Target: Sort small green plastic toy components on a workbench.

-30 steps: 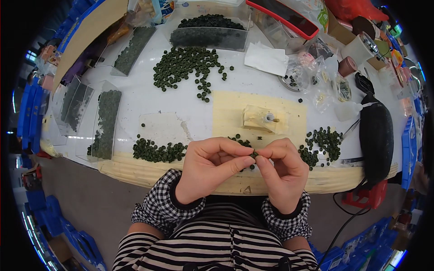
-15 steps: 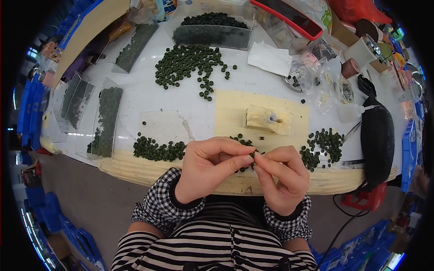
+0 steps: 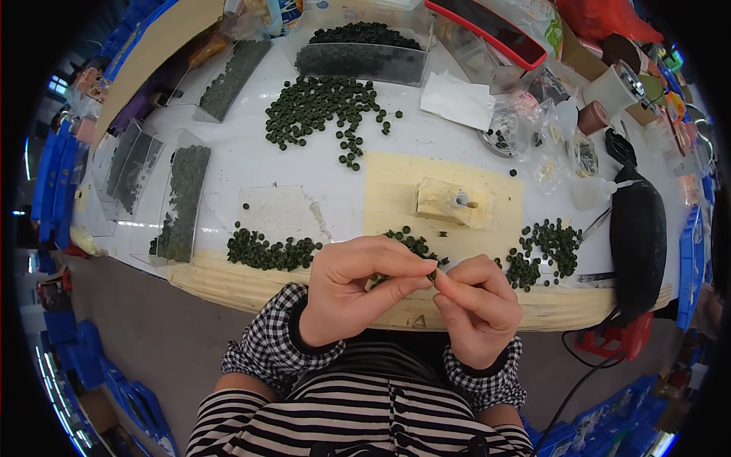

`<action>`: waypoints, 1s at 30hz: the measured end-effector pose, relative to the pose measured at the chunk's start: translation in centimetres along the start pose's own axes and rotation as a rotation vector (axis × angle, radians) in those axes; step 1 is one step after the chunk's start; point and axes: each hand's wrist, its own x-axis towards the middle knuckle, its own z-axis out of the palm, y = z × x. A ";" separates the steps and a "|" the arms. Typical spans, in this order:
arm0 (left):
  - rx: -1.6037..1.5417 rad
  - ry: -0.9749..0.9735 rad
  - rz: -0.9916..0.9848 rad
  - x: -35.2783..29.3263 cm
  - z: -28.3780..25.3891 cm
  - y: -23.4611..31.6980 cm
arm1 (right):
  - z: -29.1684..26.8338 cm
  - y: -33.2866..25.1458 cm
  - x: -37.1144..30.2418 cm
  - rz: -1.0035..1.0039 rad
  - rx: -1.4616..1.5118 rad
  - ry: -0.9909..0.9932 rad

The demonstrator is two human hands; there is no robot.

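Observation:
My left hand [image 3: 352, 291] and my right hand [image 3: 481, 306] meet at the fingertips over the table's front edge. Both are closed in a pinch around a tiny dark green round piece [image 3: 432, 276], mostly covered by the fingers. Just behind the fingertips lies a small pile of the same green pieces [image 3: 411, 241], partly hidden by my left hand. Beyond that, a yellowish block [image 3: 438, 206] with a short metal post on top stands on a yellow sheet [image 3: 388, 179]. More green pieces [image 3: 266, 251] are heaped left of my left hand, and another heap [image 3: 554, 245] lies right of my right hand.
A large spread of green pieces [image 3: 320, 107] covers the table's far middle, before a clear bin [image 3: 362, 65] full of them. Clear trays [image 3: 183, 198] stand at left. A red-cased phone [image 3: 495, 34], white tissue [image 3: 457, 100] and black padded object [image 3: 638, 236] are toward the right.
My joined fingertips have shifted very slightly right and nearer to me, and the left fingers have tilted a little. The whole scene has moved slightly in view.

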 end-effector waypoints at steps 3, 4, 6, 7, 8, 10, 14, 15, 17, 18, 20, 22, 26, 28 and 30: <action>-0.012 0.037 -0.011 -0.1 0.2 0.1 | 0.1 0.1 0.0 -0.042 -0.071 0.024; -0.023 0.045 -0.011 -0.1 0.2 0.0 | 0.2 0.1 0.0 -0.066 -0.107 0.022; 0.084 0.017 0.036 0.0 -0.1 0.1 | 0.3 0.1 0.0 -0.096 -0.159 0.024; 0.135 0.003 0.059 0.1 -0.2 0.2 | 0.4 0.1 0.1 -0.103 -0.174 0.028; 0.137 -0.005 0.040 0.1 -0.2 0.3 | 0.4 0.1 0.1 -0.109 -0.190 0.032; 0.143 -0.020 0.003 0.2 -0.1 0.7 | 0.3 0.2 0.0 -0.087 -0.185 0.033; -0.060 0.066 -0.099 -0.1 0.3 0.4 | 0.4 0.3 -0.1 -0.068 -0.176 0.039; -0.139 0.119 -0.147 -0.3 0.8 0.4 | 0.5 0.3 -0.2 -0.062 -0.173 0.040; -0.174 0.132 -0.168 -0.3 0.8 0.3 | 0.5 0.4 -0.2 -0.052 -0.168 0.043; -0.130 0.094 -0.141 -0.3 0.4 0.2 | 0.5 0.4 -0.2 -0.051 -0.166 0.047; -0.074 0.055 -0.108 -0.2 0.0 0.0 | 0.6 0.5 -0.2 -0.051 -0.161 0.054; -0.050 0.050 -0.096 -0.2 0.0 0.0 | 0.6 0.4 -0.2 -0.034 -0.154 0.055; -0.058 0.103 -0.103 -0.1 0.5 0.1 | 0.6 0.4 -0.4 -0.002 -0.136 0.067; -0.049 0.094 -0.099 0.0 0.4 0.1 | 0.6 0.5 -0.4 -0.010 -0.133 0.067; -0.004 0.073 -0.083 0.0 0.3 0.0 | 0.6 0.5 -0.4 -0.018 -0.134 0.063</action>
